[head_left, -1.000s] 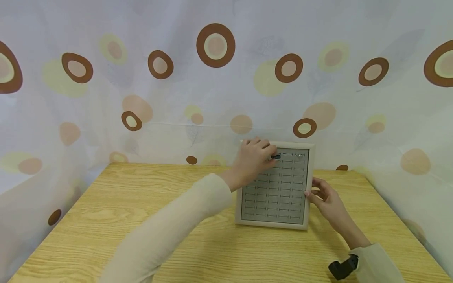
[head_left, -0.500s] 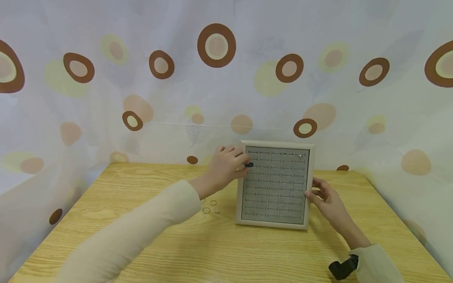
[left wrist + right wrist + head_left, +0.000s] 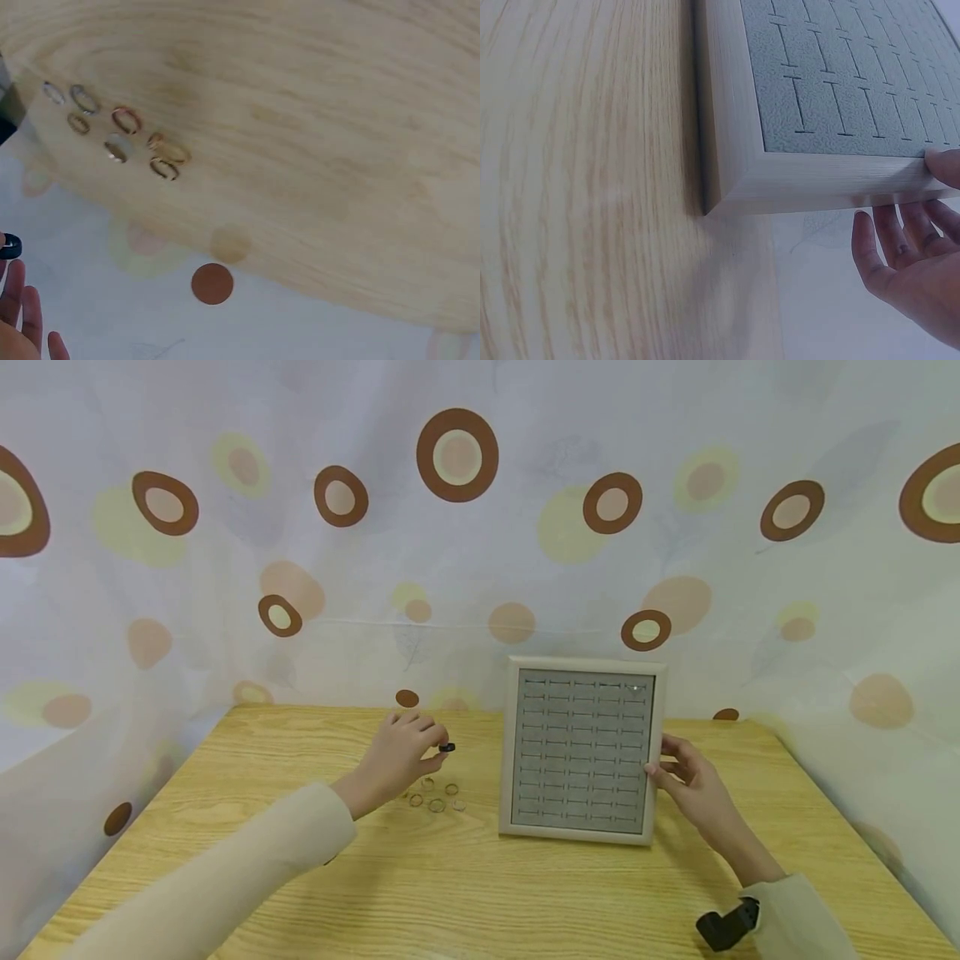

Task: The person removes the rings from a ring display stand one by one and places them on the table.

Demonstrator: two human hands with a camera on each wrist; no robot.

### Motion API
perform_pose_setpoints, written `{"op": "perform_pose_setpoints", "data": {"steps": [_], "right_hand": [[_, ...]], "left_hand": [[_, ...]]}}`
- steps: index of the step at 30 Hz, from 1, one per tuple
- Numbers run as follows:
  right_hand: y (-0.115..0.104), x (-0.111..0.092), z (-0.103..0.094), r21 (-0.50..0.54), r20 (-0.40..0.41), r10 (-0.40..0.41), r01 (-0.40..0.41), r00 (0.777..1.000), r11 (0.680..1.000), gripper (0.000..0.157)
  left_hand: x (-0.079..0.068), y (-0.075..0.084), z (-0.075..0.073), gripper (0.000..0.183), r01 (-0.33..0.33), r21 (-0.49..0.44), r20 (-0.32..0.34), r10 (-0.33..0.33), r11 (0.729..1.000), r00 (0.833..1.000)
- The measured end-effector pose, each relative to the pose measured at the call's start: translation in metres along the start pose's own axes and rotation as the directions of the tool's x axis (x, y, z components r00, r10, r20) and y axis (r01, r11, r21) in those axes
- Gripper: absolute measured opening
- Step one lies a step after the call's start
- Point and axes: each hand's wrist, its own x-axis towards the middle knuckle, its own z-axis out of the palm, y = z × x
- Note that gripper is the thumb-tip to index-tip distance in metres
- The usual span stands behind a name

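Observation:
A small black ring [image 3: 447, 747] is pinched between the thumb and fingers of my left hand [image 3: 401, 756], raised over the table left of the display. In the left wrist view the black ring [image 3: 10, 246] shows at the left edge. My right hand [image 3: 693, 785] grips the right side of a pale-framed ring display board [image 3: 581, 752], thumb on the front and fingers behind. The board stands tilted back, its grey padded face lined with rows of slits. A shiny ring [image 3: 635, 688] sits in the top right slot. Several loose rings [image 3: 437, 806] lie beneath the left hand.
The loose rings, silver and gold-toned, show closer in the left wrist view, including a rose-coloured ring [image 3: 126, 120]. The wooden table [image 3: 465, 893] ends at a patterned curtain [image 3: 480, 560] behind. A black wrist device [image 3: 727, 927] sits at the right sleeve.
My left hand has moved from the board's top row leftward and down with the black ring, uncovering the slits and the loose rings. The right hand and the board have stayed put.

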Motion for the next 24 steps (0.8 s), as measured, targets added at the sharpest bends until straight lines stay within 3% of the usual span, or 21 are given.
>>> {"op": "perform_pose_setpoints", "data": {"steps": [5, 11, 24], "right_hand": [[-0.001, 0.000, 0.000, 0.009, -0.004, -0.006, 0.006, 1.000, 1.000, 0.051], [0.001, 0.000, 0.000, 0.010, -0.001, -0.007, 0.007, 1.000, 1.000, 0.050], [0.001, -0.001, 0.000, 0.002, -0.008, -0.004, 0.004, 1.000, 1.000, 0.051]], "left_hand": [[-0.026, -0.008, 0.008, 0.016, 0.057, 0.010, 0.058, -0.057, 0.998, 0.997], [-0.047, -0.018, 0.014, 0.017, 0.141, 0.032, 0.098, -0.143, 0.990, 0.985], [-0.070, -0.035, 0.020, 0.016, 0.252, 0.048, 0.175, -0.257, 0.967, 0.951]]}}
